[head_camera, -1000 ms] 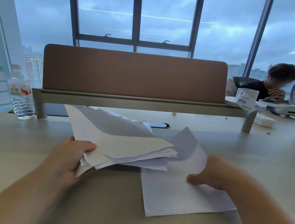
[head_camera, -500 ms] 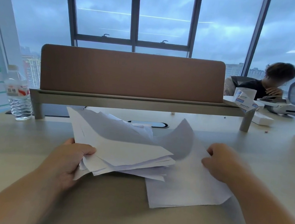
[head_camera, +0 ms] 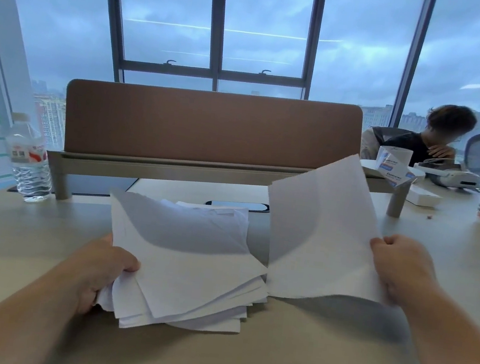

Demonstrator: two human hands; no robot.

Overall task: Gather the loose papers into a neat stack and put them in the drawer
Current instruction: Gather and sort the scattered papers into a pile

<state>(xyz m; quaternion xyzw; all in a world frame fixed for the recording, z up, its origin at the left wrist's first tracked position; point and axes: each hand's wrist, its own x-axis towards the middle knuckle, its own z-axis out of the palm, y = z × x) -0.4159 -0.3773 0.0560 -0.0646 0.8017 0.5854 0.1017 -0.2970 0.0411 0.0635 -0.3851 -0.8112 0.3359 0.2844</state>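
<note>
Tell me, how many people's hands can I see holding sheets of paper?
2. The left hand grips the messy stack of white paper sheets; the right hand holds a single white paper sheet raised off the beige desk.

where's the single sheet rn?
Head view, right of centre: the sheet is lifted off the desk, pinched at its right edge by the right hand, beside the stack in the left hand.

- We see an uneven paper stack point(head_camera: 192, 266), white, edges fanned, lifted at its left edge above the desk.
- One single sheet point(head_camera: 319, 240), white, tilted upright, just right of it.
</note>
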